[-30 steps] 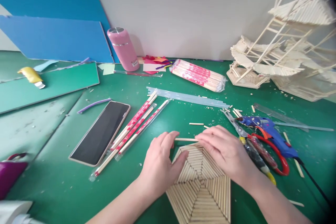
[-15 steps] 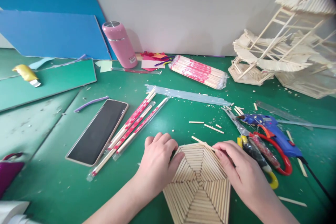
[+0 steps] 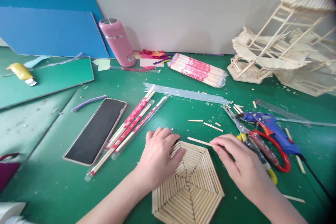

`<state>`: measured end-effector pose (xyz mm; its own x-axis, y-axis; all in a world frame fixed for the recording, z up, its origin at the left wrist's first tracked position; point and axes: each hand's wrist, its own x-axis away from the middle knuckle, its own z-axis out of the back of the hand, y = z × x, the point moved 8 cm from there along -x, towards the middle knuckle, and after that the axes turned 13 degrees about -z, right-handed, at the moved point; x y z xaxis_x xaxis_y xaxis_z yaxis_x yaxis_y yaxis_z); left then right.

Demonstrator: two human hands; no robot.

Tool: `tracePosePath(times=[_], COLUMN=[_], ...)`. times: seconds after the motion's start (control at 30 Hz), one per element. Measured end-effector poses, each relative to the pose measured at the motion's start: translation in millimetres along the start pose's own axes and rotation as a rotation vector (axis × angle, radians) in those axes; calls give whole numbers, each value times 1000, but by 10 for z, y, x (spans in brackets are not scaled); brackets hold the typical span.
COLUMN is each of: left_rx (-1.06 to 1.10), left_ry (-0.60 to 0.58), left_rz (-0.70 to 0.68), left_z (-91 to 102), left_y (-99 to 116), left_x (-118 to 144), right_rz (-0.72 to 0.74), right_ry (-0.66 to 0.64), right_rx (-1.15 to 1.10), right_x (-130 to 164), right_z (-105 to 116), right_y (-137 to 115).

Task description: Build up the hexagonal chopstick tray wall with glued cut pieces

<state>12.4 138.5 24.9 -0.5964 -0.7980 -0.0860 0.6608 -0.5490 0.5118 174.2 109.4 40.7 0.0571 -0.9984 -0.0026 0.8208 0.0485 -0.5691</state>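
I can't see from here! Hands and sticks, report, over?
Left hand flat on hexagon panel. Right hand pinching loose stick. Scissors beside right hand.

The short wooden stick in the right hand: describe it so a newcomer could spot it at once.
On the green mat, find the flat hexagon panel of glued sticks under the left hand. Just beyond its far edge, the right hand pinches one bare stick by its end. Unlike the loose offcuts farther back, it is longer and held.
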Motion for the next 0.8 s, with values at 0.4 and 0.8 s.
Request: tracePosePath(times=[0.4, 0.8], left_rx=[53, 59], left_ry=[-27, -35], left_rz=[-11, -22], left_z=[-20, -38], left_y=[-33, -24], left_x=[-22, -41], right_rz=[26, 55], right_ry=[-90, -94], right_rx=[-41, -32], right_x=[-57, -63], right_z=[-218, -238], right_y=[17, -17])
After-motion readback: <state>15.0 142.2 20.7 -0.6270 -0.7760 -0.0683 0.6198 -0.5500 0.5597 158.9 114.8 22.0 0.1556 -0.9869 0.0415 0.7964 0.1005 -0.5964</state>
